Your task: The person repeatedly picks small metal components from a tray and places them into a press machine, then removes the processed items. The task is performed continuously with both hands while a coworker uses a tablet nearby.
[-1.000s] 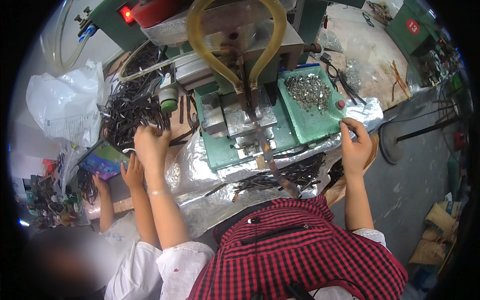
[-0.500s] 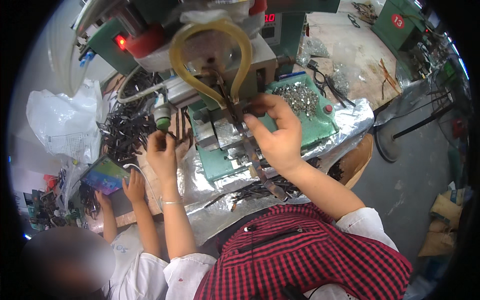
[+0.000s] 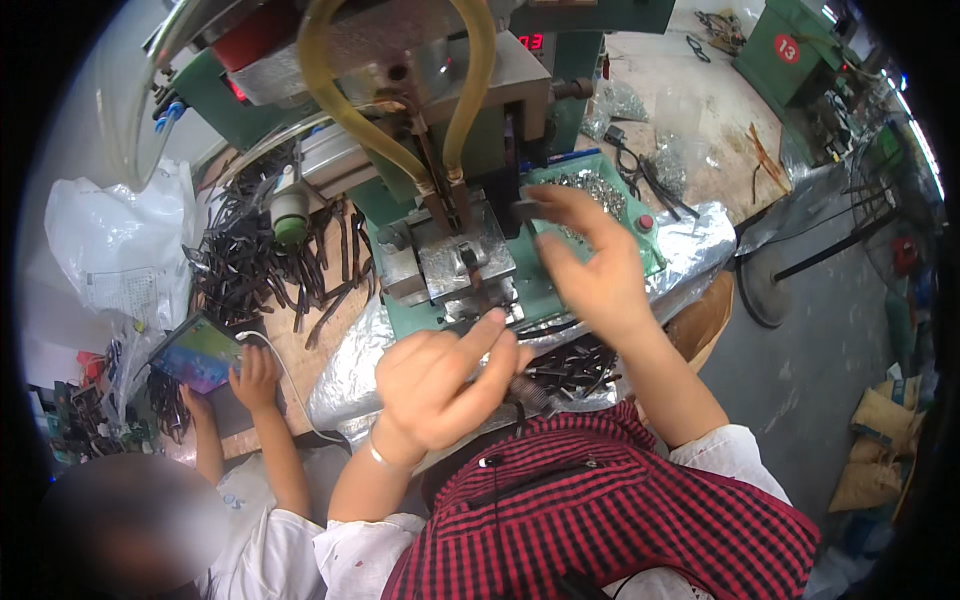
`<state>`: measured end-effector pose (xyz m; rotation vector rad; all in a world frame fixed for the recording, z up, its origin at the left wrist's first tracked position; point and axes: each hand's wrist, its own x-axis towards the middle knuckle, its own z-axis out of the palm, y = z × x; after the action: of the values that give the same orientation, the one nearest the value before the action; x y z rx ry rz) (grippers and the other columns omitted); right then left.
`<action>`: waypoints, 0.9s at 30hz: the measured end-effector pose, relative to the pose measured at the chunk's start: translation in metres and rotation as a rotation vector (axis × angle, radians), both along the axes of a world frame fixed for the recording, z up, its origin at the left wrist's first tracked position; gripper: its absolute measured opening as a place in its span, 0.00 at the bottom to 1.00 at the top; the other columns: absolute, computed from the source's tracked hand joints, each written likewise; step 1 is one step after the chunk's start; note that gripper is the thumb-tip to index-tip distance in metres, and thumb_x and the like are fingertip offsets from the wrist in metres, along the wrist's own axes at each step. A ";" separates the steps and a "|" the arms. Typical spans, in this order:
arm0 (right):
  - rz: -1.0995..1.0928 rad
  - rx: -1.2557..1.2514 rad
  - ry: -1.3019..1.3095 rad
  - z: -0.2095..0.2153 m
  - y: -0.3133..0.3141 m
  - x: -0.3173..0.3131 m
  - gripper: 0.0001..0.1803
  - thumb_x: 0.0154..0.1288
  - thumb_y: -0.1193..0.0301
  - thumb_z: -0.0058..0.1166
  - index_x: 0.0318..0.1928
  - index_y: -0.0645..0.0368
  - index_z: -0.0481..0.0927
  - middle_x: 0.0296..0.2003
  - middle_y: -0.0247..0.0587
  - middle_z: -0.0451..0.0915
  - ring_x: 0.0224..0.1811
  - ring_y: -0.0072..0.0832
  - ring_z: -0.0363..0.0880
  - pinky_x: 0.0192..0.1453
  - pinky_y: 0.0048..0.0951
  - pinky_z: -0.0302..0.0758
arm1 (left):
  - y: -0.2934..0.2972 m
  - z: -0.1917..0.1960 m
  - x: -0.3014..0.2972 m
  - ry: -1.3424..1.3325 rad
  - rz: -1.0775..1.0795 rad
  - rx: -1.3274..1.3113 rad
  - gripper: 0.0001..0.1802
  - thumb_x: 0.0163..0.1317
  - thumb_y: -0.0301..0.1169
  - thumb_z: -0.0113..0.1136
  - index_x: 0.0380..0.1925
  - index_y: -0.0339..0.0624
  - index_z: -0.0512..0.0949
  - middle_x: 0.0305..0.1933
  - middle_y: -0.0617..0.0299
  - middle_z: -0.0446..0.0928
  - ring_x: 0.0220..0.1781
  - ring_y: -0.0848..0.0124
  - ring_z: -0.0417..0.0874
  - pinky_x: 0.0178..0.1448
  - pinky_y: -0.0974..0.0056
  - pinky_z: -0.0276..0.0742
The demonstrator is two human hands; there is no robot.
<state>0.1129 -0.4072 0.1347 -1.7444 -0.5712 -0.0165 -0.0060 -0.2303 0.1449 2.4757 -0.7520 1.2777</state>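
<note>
The person's bare left hand (image 3: 440, 385) reaches across the front of a silvery metal block (image 3: 440, 270), its index fingertip at a narrow, dark brown strip (image 3: 479, 282) lying on that block, below a looped yellow tube (image 3: 481, 60). The bare right hand (image 3: 600, 275), thumb and fingers curled toward each other, hovers beside the block, partly over a shallow green tray (image 3: 650, 264) of shiny metal bits (image 3: 595, 183). Blur leaves me unable to tell whether either hand grips anything.

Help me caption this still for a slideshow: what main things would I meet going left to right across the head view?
White plastic bag, larger pile of dark strips, left hand, right hand, round stand base, brown sacks.
</note>
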 end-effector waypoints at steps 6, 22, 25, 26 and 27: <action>-0.129 -0.318 -0.200 -0.078 -0.057 0.017 0.18 0.65 0.78 0.56 0.56 0.61 0.84 0.50 0.51 0.88 0.55 0.47 0.87 0.62 0.38 0.80 | 0.004 -0.018 0.022 -0.086 -0.094 0.046 0.14 0.51 0.32 0.81 0.35 0.45 0.85 0.42 0.55 0.87 0.21 0.77 0.75 0.23 0.72 0.65; -0.211 -0.592 -0.376 -0.069 -0.052 0.016 0.06 0.56 0.75 0.68 0.36 0.59 0.85 0.36 0.45 0.80 0.46 0.47 0.79 0.54 0.44 0.75 | -0.004 -0.024 0.007 0.011 -0.051 -0.130 0.17 0.51 0.30 0.80 0.41 0.45 0.86 0.45 0.54 0.88 0.24 0.74 0.79 0.25 0.70 0.70; -0.283 -0.533 -0.402 -0.083 -0.052 0.013 0.06 0.59 0.76 0.66 0.37 0.60 0.83 0.37 0.47 0.83 0.45 0.49 0.81 0.52 0.46 0.76 | -0.004 -0.016 -0.028 0.092 0.057 -0.132 0.20 0.50 0.25 0.77 0.46 0.42 0.87 0.47 0.53 0.88 0.27 0.71 0.83 0.29 0.69 0.76; -0.339 -0.513 -0.371 -0.084 -0.052 0.012 0.05 0.62 0.76 0.64 0.38 0.61 0.82 0.37 0.50 0.84 0.43 0.51 0.83 0.50 0.46 0.78 | 0.012 -0.020 -0.044 0.088 0.164 -0.057 0.18 0.50 0.22 0.75 0.44 0.40 0.86 0.47 0.53 0.89 0.30 0.68 0.85 0.35 0.69 0.80; -0.355 -0.482 -0.331 -0.077 -0.053 0.011 0.04 0.65 0.76 0.62 0.39 0.63 0.82 0.37 0.48 0.86 0.43 0.46 0.85 0.50 0.41 0.79 | 0.026 -0.019 -0.050 0.008 0.355 -0.133 0.14 0.55 0.19 0.71 0.42 0.39 0.86 0.45 0.53 0.88 0.33 0.64 0.85 0.38 0.67 0.81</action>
<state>0.1236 -0.4599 0.0573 -2.3191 -0.5221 -0.4561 -0.0556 -0.2041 0.1258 2.5779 -0.2190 1.3772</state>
